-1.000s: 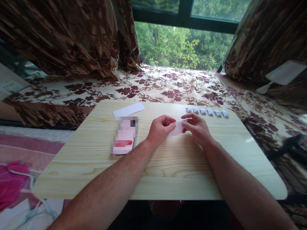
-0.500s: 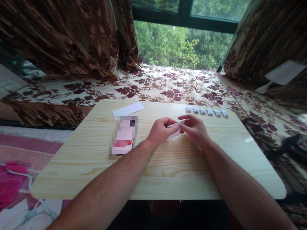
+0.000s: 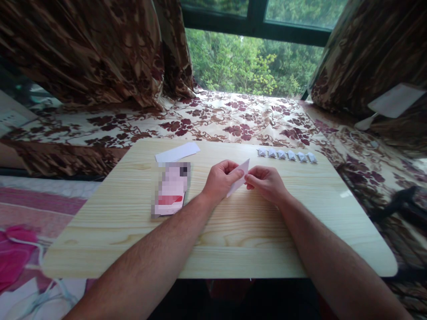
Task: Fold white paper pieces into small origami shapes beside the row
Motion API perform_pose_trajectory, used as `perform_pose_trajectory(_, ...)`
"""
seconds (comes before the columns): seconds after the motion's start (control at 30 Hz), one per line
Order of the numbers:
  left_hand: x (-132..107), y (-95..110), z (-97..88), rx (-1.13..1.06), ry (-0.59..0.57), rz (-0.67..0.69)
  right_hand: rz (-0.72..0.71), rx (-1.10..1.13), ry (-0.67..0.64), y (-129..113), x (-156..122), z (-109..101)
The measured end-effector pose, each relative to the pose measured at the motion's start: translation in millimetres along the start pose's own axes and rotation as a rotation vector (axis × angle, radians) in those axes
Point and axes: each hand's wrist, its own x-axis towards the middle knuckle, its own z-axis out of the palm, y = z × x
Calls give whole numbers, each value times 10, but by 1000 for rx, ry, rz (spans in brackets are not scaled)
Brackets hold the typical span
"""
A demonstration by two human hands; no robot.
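A small piece of white paper (image 3: 238, 182) is held slanted above the middle of the wooden table (image 3: 247, 240). My left hand (image 3: 220, 180) pinches it, the thumb lying across its face. At its right edge my right hand (image 3: 265, 182) is closed, thumb and forefinger pinched at the paper's side. Beyond my right hand, a row of several small folded white paper pieces (image 3: 287, 155) lies along the far right edge of the table. Flat strips of white paper (image 3: 177, 152) rest at the far left.
A phone (image 3: 171, 189), partly blurred out, lies left of my hands. Past the table spreads a floral-covered window ledge (image 3: 220, 118) with curtains (image 3: 126, 49) at the sides. A white lamp (image 3: 396, 100) stands at the right. Pink cloth (image 3: 16, 255) and white cables are at lower left.
The paper has turned more upright in my left hand. My right hand has shifted slightly lower, its raised fingers now curled in, and grips the paper's right edge.
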Motion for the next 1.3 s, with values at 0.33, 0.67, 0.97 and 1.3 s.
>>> perform_pose_trajectory(0.33,-23,26,6,140,-5,33,-17,-35,-24,-22,-17,19)
perform_pose_trajectory(0.67,-13,36,-2,63,1,5,-62,-93,-42,6,-27,16)
perform_pose_trajectory(0.97,-23,32,-9,19,2,-23,-65,-139,-56,8,-35,-1)
perform_pose_trajectory(1.3,-17,62,4,-41,3,-30,-90,-211,-82,19,-40,14)
